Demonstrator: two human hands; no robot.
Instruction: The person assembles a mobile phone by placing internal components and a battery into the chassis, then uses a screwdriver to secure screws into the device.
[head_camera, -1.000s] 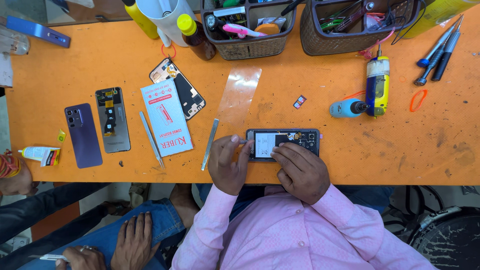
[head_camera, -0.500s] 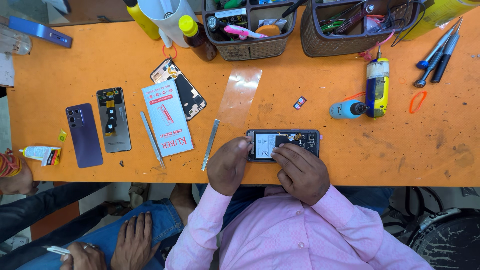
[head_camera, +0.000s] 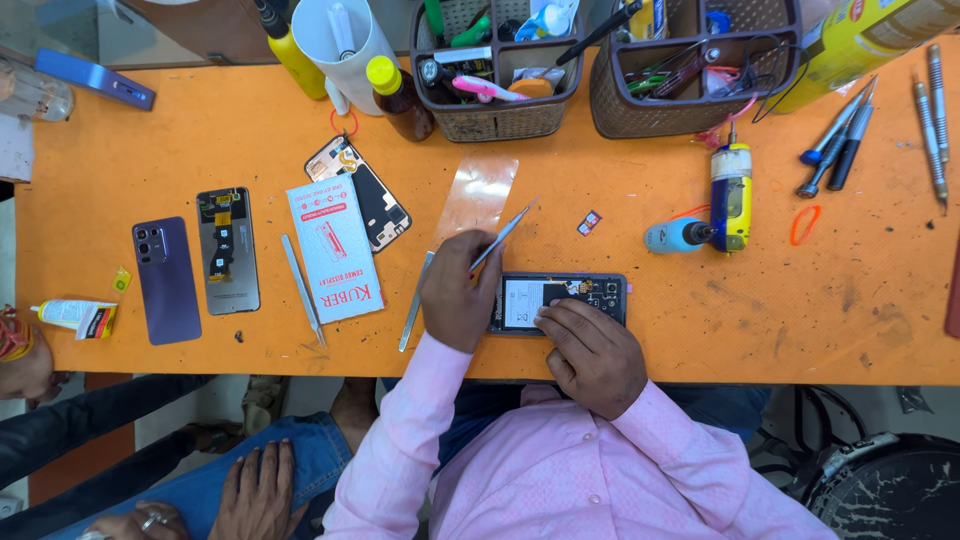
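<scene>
An opened dark phone (head_camera: 560, 300) lies flat near the front edge of the orange table (head_camera: 200, 140), its inner parts facing up. My left hand (head_camera: 455, 295) rests at the phone's left end. It grips a thin metal tool (head_camera: 503, 233) that points up and to the right, away from the phone. My right hand (head_camera: 590, 350) lies over the phone's lower right side, with its fingertips pressing on the inner face.
A metal pry bar (head_camera: 414, 303), tweezers (head_camera: 301, 290), a red-and-white packet (head_camera: 335, 250), a purple back cover (head_camera: 166, 281), two phone parts and a clear film (head_camera: 478, 188) lie to the left. Baskets (head_camera: 495, 110) and screwdrivers (head_camera: 835, 140) line the back. Another person's hand (head_camera: 250, 490) is at the bottom left.
My left hand has lifted off the phone's left end and turned, and the thin metal tool now sticks out above it. My right hand has stayed on the phone.
</scene>
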